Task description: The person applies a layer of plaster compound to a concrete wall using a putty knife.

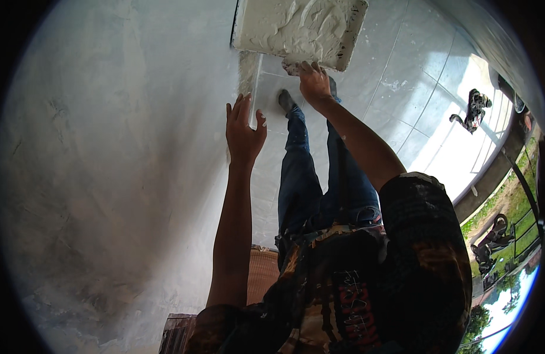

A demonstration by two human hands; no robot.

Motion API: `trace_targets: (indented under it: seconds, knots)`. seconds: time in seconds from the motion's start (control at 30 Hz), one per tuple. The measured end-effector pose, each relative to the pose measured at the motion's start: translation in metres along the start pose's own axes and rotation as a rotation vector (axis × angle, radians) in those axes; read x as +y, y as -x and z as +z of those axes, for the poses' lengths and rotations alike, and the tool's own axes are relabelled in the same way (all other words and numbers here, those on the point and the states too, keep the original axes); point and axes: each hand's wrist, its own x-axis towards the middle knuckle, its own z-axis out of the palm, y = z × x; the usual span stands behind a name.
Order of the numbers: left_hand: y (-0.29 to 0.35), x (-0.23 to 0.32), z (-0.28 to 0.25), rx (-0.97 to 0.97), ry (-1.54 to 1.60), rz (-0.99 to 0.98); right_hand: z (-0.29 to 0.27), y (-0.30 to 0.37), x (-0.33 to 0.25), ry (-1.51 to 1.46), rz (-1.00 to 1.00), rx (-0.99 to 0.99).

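Observation:
My left hand (246, 130) is raised beside the grey wall (125, 118), empty, with its fingers apart and white specks on the thumb. I cannot tell whether its fingertips touch the wall. My right hand (315, 85) is closed at the near edge of a rectangular tray (242, 35). Thick off-white paste (302, 26), with swirled ridges, covers the tray's surface. A paste-smeared piece (291, 66) shows beside the right fingers. Its shape is mostly hidden, and whether it belongs to the tray or is a separate tool is unclear.
Pale floor tiles (396, 76) with white splashes lie under my feet. A crumpled black item (477, 109) sits on the sunlit floor at right. A brown woven-looking surface (262, 274) stands near my left elbow. Grass (523, 221) shows beyond the floor's edge.

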Motion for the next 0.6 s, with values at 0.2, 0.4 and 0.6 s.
trace_targets:
  seconds: [0.2, 0.4, 0.6]
  knots:
    - [0.015, -0.019, -0.003, -0.008, 0.027, -0.020, -0.028, 0.021, -0.035, -0.315, 0.002, -0.229]
    - [0.008, -0.019, 0.004, 0.004, 0.056, 0.018, 0.006, -0.007, -0.001, -1.876, 1.137, 0.209]
    - [0.012, -0.017, 0.011, -0.024, 0.107, 0.018, 0.047, 0.083, -0.010, -1.959, 1.343, 0.208]
